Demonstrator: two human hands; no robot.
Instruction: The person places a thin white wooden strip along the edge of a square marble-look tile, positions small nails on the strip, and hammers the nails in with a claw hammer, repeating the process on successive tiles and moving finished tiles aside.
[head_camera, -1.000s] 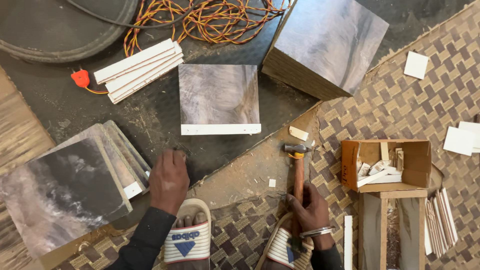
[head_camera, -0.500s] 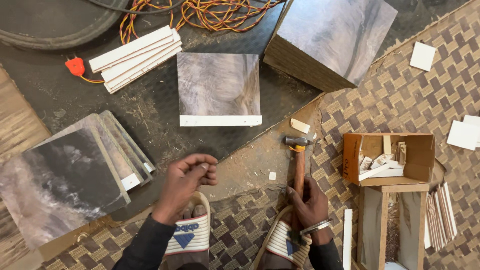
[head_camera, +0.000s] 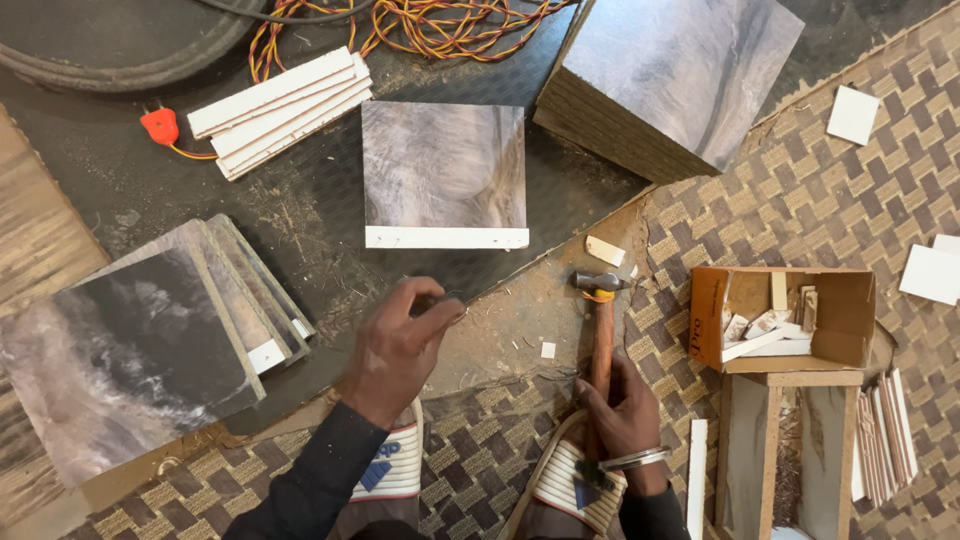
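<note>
Hammer (head_camera: 600, 345) stands upright in my right hand (head_camera: 622, 415), fingers wrapped tight round the wooden handle, its head resting on the floor at about five o'clock from the square marbled panel (head_camera: 443, 165). That panel lies flat on the dark mat (head_camera: 320, 215) with a white edge strip (head_camera: 446, 237) along its near side. My left hand (head_camera: 400, 345) hovers just below the strip, fingertips pressed together as if pinching something small; it may be a nail, but I cannot make it out from this view.

At ten o'clock from the panel lies a stack of white strips (head_camera: 280, 110), with an orange plug (head_camera: 160, 127) beside it. A pile of marbled panels (head_camera: 150, 350) sits at eight o'clock, and an open cardboard box (head_camera: 780, 320) of offcuts at four o'clock.

As I judge it, the risks are these: whatever the left fingers pinch could slip and vanish into the debris on the mat, and a hammer blow landing off line could catch those fingers or split the thin strip, since hand and strip sit so near each other.
</note>
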